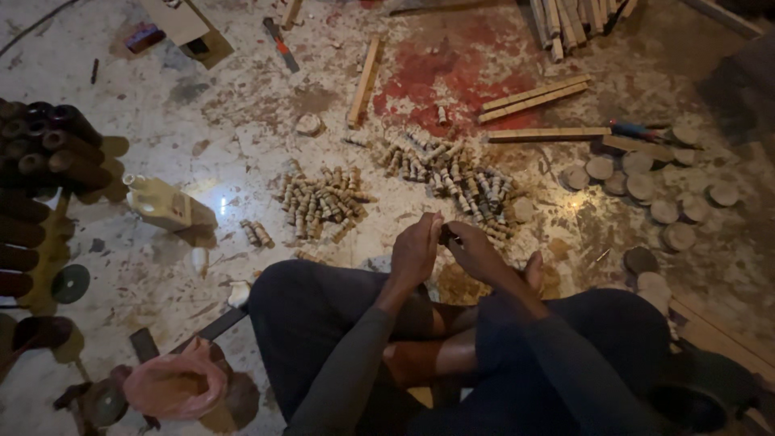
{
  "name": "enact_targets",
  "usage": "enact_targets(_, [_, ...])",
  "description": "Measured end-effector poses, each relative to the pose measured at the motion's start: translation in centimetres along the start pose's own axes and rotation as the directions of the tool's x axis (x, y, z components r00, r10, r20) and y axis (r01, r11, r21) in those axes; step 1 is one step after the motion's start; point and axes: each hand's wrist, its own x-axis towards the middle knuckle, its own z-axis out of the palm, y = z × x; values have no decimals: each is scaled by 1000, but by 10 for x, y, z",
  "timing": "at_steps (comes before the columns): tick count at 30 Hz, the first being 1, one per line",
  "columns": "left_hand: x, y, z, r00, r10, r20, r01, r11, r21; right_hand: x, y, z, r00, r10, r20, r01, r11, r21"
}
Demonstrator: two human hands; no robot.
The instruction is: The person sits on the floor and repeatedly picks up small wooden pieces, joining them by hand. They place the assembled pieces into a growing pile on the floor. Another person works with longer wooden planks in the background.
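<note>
I sit cross-legged on a stained floor. My left hand and my right hand meet in front of my knees, both pinched on one small dark piece between the fingertips. Just beyond the hands lie two heaps of short wooden pegs, one to the left and a wider one ahead. What the small piece is I cannot make out.
Round wooden discs are spread at the right. Wooden strips lie at the far side near a red stain. A cream glue bottle lies at the left, dark tubes stacked beyond it. A pink bag sits near left.
</note>
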Motion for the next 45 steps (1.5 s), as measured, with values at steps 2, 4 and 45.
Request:
enact_targets(2, [0,-6,6,1000,-22,22,23,999,-27,-2,-9,-2,996,-57,-63,56,998,-14])
enact_targets(4, [0,-15,14,993,-116,30,119,982,-149,-6,-19,-2,985,-115,-128,105,991,-79])
enact_targets(45, [-5,-18,10,964,-248,93,263,935,-239,-7,-6,5,975,-157,-155,125,972,-199])
